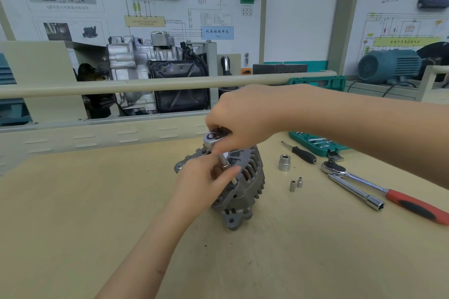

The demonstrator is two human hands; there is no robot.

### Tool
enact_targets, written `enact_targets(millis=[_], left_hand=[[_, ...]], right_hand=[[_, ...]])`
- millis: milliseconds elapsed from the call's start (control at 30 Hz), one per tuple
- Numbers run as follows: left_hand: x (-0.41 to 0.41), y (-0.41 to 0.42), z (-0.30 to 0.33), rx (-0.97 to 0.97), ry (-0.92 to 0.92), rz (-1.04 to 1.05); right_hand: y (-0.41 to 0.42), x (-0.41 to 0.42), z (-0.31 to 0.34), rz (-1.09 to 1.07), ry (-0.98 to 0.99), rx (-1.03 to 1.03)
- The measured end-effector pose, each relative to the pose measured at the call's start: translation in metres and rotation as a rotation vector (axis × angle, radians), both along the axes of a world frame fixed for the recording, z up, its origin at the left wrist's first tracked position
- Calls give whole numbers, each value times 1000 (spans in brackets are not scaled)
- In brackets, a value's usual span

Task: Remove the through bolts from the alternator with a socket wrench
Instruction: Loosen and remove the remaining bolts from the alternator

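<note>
Alternator (245, 184): grey cast housing with vent slots, standing on edge on the wooden table (97, 213), about midway between the left and right edges and nearer the far edge than the near one.
Socket wrench (215, 139): small ratchet head above the alternator's far upper side, with a thin extension bar (224, 161) running down from it into the housing; the bolt itself cannot be made out.
Right hand (245, 119): reaches in from the right edge, fingers curled down round the ratchet head and pinching it.
Left hand (206, 177): comes up from the near edge, thumb and fingers closed round the extension bar, lying against the alternator's near face.
Large socket (284, 162): upright on the table just right of the alternator.
Two small sockets (296, 183): upright side by side, nearer than the large socket.
Screwdriver (301, 152): black handle, lying toward the far right.
Big ratchet (388, 190): red and black handle pointing to the right edge, head near the tool case.
Tube spanner (357, 192): lying just beside the big ratchet, on its near side.
Tool case (318, 142): green, open, at the far right corner.
</note>
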State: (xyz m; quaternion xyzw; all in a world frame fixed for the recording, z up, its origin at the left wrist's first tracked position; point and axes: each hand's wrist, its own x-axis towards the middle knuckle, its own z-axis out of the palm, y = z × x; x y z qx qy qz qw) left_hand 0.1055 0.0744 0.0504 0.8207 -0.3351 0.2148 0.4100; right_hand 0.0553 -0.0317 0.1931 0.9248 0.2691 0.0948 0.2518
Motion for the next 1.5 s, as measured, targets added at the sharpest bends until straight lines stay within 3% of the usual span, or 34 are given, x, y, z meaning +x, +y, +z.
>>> enact_targets(millis=[133, 367, 567, 833, 1067, 1333, 1500], left_hand=[[-2, -3, 1, 28, -75, 59], [1, 2, 1, 14, 47, -31], [-4, -4, 0, 32, -63, 64], [-2, 3, 2, 1, 81, -62], [-4, -3, 1, 9, -31, 40], [-2, 1, 2, 15, 71, -27], [-2, -1, 1, 31, -13, 28]], right_hand=[[4, -1, -2, -30, -81, -16], [-1, 0, -4, -27, 29, 5], [1, -3, -3, -23, -118, -75], [-5, 2, -1, -66, 56, 15], [-2, -2, -2, -66, -92, -57], [-5, -1, -3, -49, 71, 26], [-3, -3, -2, -27, -33, -27]])
